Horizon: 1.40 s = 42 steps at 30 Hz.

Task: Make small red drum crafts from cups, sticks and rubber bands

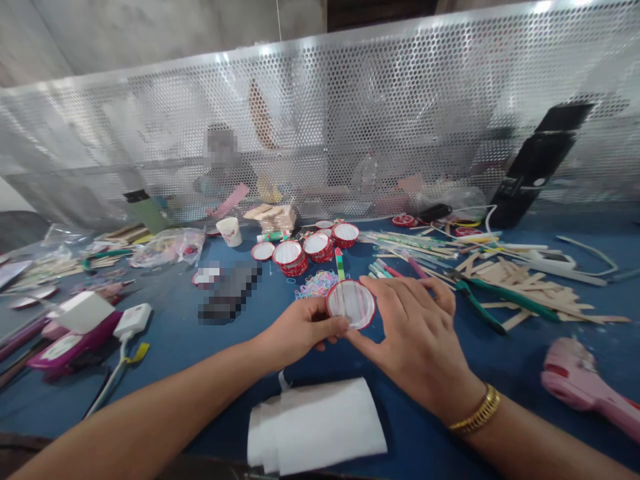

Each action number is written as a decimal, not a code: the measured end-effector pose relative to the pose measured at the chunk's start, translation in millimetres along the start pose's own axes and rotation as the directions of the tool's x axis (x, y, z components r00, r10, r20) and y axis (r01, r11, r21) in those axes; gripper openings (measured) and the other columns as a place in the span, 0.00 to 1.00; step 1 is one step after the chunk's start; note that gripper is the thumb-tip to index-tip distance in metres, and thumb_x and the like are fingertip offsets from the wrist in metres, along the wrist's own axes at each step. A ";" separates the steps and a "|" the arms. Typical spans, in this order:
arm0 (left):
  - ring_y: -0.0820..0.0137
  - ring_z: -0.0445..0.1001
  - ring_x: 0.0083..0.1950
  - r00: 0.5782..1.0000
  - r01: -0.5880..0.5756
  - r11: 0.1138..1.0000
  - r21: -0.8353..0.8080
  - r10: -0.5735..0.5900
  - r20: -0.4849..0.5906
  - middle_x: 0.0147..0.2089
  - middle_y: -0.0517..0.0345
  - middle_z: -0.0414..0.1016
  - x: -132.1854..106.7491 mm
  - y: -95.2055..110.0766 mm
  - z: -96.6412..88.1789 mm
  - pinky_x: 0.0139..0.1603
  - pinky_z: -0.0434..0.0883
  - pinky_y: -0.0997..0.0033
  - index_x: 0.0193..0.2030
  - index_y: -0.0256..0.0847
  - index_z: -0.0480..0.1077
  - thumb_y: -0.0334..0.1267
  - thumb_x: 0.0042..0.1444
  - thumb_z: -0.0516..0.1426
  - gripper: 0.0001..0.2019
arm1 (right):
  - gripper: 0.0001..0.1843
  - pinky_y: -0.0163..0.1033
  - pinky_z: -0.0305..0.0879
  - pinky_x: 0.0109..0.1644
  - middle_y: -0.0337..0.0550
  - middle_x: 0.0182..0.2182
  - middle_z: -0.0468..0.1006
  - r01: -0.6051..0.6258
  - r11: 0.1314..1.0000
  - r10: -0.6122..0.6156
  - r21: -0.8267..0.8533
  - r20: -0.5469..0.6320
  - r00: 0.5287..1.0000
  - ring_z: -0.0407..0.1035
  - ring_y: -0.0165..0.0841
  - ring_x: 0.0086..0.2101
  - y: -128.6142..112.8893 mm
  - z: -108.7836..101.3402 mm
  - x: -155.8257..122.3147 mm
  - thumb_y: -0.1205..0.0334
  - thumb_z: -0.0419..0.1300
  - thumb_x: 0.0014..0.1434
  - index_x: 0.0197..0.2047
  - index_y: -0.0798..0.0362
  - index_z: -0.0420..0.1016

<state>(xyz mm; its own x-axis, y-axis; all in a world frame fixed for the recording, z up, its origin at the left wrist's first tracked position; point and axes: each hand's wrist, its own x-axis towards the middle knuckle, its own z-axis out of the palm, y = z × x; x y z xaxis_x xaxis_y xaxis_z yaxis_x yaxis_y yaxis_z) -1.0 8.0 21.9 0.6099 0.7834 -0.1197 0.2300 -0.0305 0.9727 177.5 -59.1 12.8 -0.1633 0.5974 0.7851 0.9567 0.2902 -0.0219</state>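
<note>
Both of my hands hold one small round red-rimmed cup (351, 303) with a white inside, tilted so its mouth faces me, just above the blue table (200, 347). My left hand (300, 330) pinches its lower left rim with thumb and fingers. My right hand (415, 333), with a gold bracelet on the wrist, grips the right side, fingers curled round the back. More red-rimmed cups (305, 250) stand in a cluster behind, next to a heap of small coloured rubber bands (316, 285).
Craft sticks (510, 273) and green-handled pliers (483, 300) lie at the right, a pink tool (590, 387) near the right edge. Folded white cloth (315, 427) lies at the front. A white and magenta device (80, 333) is at the left. A perforated metal screen (350, 120) backs the table; a person sits behind it.
</note>
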 end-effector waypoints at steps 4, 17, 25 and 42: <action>0.75 0.67 0.27 1.000 -0.002 1.000 0.004 0.002 -0.003 0.25 0.60 0.70 -0.2 0.9 -0.7 0.25 0.63 0.77 0.31 0.36 0.70 0.51 0.49 0.64 0.18 | 0.29 0.51 0.52 0.56 0.50 0.45 0.79 0.014 1.000 -0.014 -0.004 0.000 1.000 0.71 0.44 0.46 1.0 -0.5 0.7 0.44 0.63 0.58 0.54 0.56 0.68; 0.75 0.68 0.28 1.000 -0.003 0.999 0.039 0.003 -0.001 0.26 0.59 0.70 0.3 -0.2 -1.7 0.26 0.64 0.76 0.30 0.36 0.70 0.52 0.50 0.64 0.18 | 0.28 0.51 0.52 0.55 0.49 0.43 0.79 0.023 1.000 -0.023 -0.012 -0.009 1.000 0.72 0.43 0.44 2.1 -0.6 0.7 0.43 0.62 0.58 0.53 0.55 0.68; 0.76 0.67 0.28 1.000 -0.003 0.998 0.062 0.002 0.023 0.27 0.60 0.70 0.1 -0.5 -3.4 0.27 0.64 0.77 0.31 0.36 0.70 0.52 0.51 0.63 0.18 | 0.26 0.51 0.52 0.55 0.48 0.43 0.79 0.023 1.000 -0.023 -0.011 -0.006 1.000 0.72 0.43 0.45 2.5 -1.1 1.4 0.45 0.62 0.59 0.53 0.54 0.68; 0.75 0.66 0.27 0.998 -0.069 0.978 0.195 0.069 0.005 0.26 0.61 0.70 0.8 -1.5 -3.9 0.27 0.64 0.75 0.31 0.37 0.69 0.50 0.54 0.60 0.16 | 0.24 0.49 0.53 0.56 0.48 0.43 0.80 0.030 0.999 -0.031 -0.017 -0.050 0.998 0.72 0.41 0.43 0.4 -1.1 0.1 0.47 0.63 0.58 0.51 0.55 0.69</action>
<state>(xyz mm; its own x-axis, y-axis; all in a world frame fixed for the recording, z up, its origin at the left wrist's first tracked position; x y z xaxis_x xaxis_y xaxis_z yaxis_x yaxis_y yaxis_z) -3.8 11.1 21.0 0.6282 0.7762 -0.0530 0.3307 -0.2047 0.9213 178.1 -59.7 13.5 -0.1807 0.5500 0.8154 0.9553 0.2952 0.0125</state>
